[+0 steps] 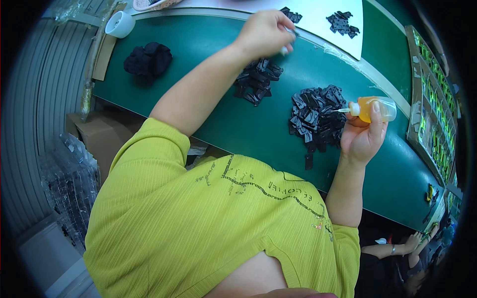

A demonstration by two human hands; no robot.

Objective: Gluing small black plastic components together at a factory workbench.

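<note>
My right hand [364, 140] is wrapped around a clear squeeze bottle [378, 109] of orange liquid. The bottle is tilted on its side, and its thin white nozzle points left over a large heap of flat black plastic pieces [315, 115]. My left hand [265, 34] is farther off, closed above the far edge of the green table. Something small and pale shows at its fingertips, too blurred to name. Just below that hand lies a smaller pile of black pieces [258, 82].
On the green tabletop [208, 35] a bunched black cloth [148, 60] lies near a white cup [119, 25]. More black pieces [343, 25] rest on a white board [318, 15]. A tray of yellow-green parts [431, 104] stands at right; another person's hands [413, 242] show lower right.
</note>
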